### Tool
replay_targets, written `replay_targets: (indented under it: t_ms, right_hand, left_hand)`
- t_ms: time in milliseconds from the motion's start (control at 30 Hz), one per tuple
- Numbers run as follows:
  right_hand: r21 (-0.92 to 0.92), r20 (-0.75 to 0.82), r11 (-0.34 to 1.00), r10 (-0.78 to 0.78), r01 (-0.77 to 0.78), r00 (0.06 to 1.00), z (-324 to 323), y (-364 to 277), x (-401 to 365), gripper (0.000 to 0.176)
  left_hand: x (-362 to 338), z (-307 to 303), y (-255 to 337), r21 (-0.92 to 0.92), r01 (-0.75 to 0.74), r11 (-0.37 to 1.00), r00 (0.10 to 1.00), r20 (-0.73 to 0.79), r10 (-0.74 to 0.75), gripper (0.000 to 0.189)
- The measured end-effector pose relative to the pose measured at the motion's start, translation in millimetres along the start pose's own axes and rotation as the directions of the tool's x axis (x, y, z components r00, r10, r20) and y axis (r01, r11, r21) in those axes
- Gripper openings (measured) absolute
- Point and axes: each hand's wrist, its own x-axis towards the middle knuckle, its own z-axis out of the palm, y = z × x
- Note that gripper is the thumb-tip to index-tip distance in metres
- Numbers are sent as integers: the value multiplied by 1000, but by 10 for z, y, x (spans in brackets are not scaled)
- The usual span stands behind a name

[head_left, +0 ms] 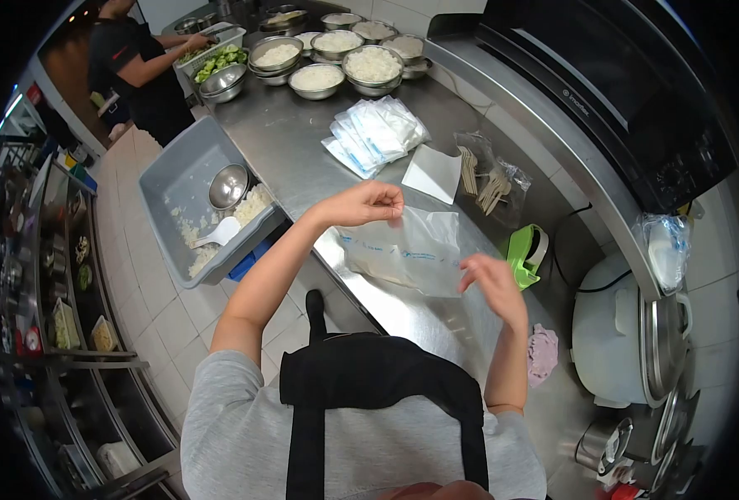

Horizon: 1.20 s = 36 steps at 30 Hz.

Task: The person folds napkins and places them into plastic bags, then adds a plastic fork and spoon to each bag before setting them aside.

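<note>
left hand (365, 202) pinched tight on top edge of clear plastic bag (411, 250), bag stretching from pinch toward right hand (496, 287). right fingers half curled at bag's far edge, actual hold or not, can't tell tbh. bag stack (374, 133) well beyond left hand.

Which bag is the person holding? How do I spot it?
Find the steel counter. Nearer the person than the pile of flat bags, one clear bag is lifted. Only this one is pinched by the left hand, with the right hand at its side.
</note>
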Motion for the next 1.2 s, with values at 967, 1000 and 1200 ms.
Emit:
replay_targets:
  t_ms: [967,1000,1200]
  right_hand:
    - [-162,-393,868,-493,469,777,109,-1139,879,12]
    - [-428,-241,811,-527,399,815,167,-1107,907,9]
    - [-582,153,731,-331,356,931,-32,-840,1139,8]
  left_hand:
    - [-447,293,519,352,49,935,928,-362,88,16]
    - [-444,301,547,348,54,936,928,-363,81,16]
    - [-584,108,371,682,211,701,940,-338,45,13]
